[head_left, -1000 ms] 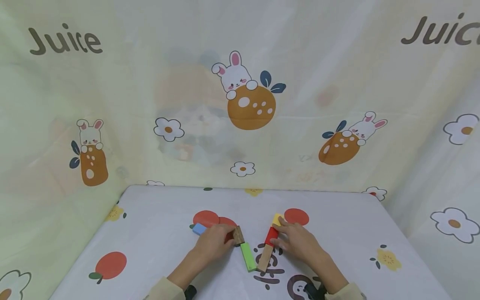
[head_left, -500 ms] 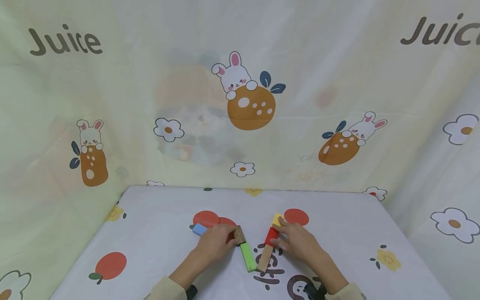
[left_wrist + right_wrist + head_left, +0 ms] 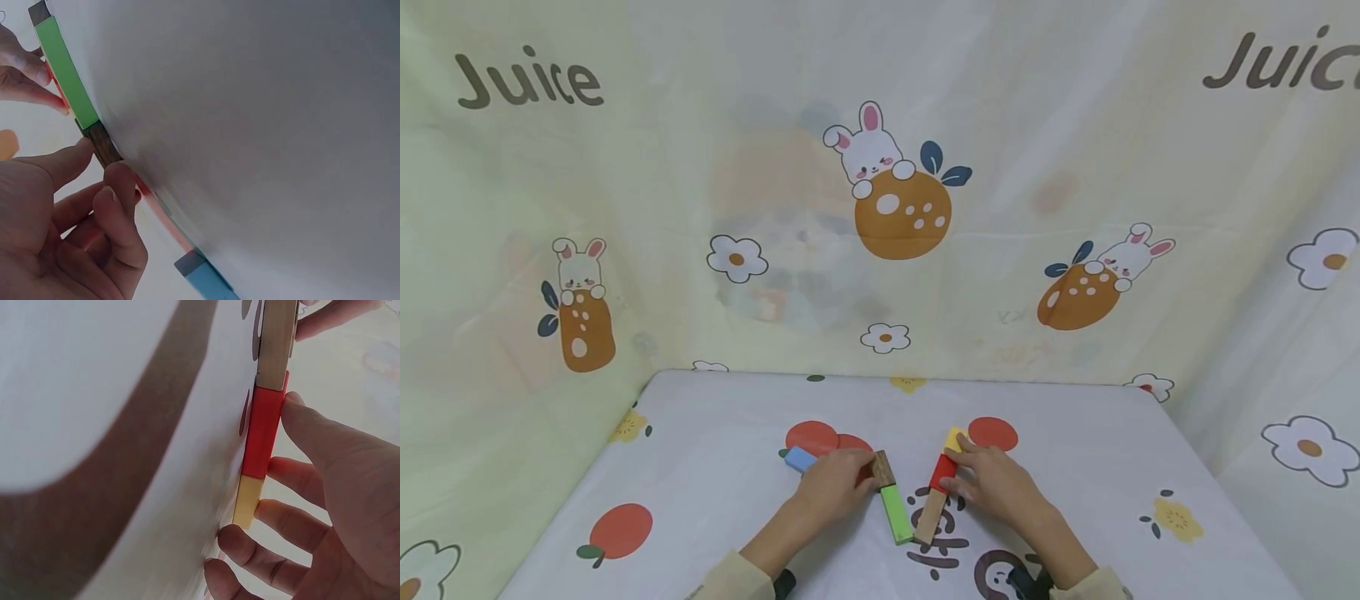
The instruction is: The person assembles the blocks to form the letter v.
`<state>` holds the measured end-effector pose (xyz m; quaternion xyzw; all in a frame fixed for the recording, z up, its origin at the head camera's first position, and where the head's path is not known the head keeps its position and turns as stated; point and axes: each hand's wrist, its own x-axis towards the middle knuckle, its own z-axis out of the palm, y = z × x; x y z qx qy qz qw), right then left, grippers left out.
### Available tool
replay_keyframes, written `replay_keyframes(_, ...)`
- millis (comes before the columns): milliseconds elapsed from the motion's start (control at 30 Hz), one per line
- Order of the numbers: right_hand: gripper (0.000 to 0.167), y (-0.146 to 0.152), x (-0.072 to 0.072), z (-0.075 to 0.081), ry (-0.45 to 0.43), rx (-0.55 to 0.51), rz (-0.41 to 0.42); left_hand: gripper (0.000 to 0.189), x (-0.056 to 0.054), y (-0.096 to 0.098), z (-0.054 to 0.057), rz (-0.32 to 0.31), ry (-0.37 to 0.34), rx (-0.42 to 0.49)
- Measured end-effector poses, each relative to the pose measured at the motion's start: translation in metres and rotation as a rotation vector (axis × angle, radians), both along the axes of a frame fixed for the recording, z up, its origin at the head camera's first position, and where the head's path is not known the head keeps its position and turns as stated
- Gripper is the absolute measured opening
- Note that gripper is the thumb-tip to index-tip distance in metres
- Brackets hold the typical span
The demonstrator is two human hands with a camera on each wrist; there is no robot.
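My left hand pinches a dark brown wooden block between thumb and forefinger. That block lies end to end with a light green block. The green one slants to meet a tan wooden block, their near ends forming a V. Above the tan block, a red block and a yellow block continue the right line. My right hand rests its thumb on the red block's side, other fingertips touching the red and yellow blocks. Just left of my left hand lies a blue block, partly covered by it.
A white tablecloth printed with red fruit and yellow flowers covers the table. Behind it hangs a pale curtain with rabbit and flower prints. A dark strap is on the right wrist.
My left hand has slid the dark brown block slightly right, so it lines up more with the green block's far end. My right hand and the other blocks stay put.
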<state>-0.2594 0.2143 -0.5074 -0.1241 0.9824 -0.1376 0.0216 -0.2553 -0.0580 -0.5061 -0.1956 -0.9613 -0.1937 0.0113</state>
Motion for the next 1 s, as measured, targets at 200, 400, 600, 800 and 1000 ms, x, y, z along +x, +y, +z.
replay_keyframes(200,0.057,0.0,-0.002,-0.001,-0.013,0.008,-0.008,0.042,-0.001,0.0,-0.001,-0.006,0.02,-0.006)
replay_keyframes(400,0.057,-0.001,-0.003,-0.002,-0.019,0.007,-0.015,0.043,-0.003,-0.002,-0.004,-0.031,0.021,0.015)
replay_keyframes(600,0.057,0.0,-0.004,-0.003,-0.022,0.001,-0.015,0.046,-0.002,-0.002,-0.005,-0.041,0.011,0.014)
replay_keyframes(800,0.059,0.001,-0.003,-0.003,-0.026,0.01,-0.006,0.056,0.002,-0.003,-0.003,-0.01,-0.045,-0.02)
replay_keyframes(1000,0.057,-0.001,-0.003,-0.002,-0.019,0.002,-0.01,0.055,0.004,-0.014,0.0,0.0,-0.056,0.051)
